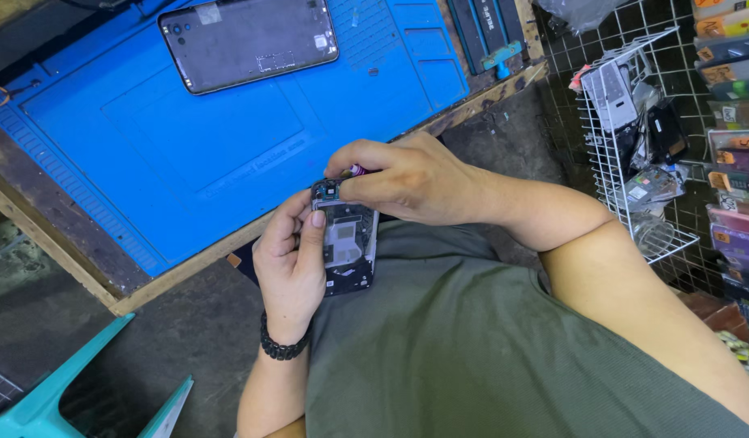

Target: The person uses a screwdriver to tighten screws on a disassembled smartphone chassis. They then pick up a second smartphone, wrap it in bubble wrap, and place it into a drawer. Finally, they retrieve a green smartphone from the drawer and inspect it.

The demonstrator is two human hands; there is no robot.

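Left hand (291, 264) is gripping an opened phone (347, 243) off the table edge (192, 261); right hand (407, 180) is pinching a pink-tipped tool (357, 170) at its top. Blue mat (147, 154) is lying beyond.

The rectangular opened phone body (347, 247) shows matt grey metal plates inside a dark plastic frame. At ten o'clock from it, the flat blue work mat (147, 138) looks like smooth, faintly sheened rubber, laid on a rough bare wooden bench edge (188, 268). At twelve o'clock, the dark grey phone back cover (248, 39) looks satin-smooth. At three o'clock, the white wire basket (626, 162) is coated metal. The beaded black bracelet (281, 347) shines glossy.
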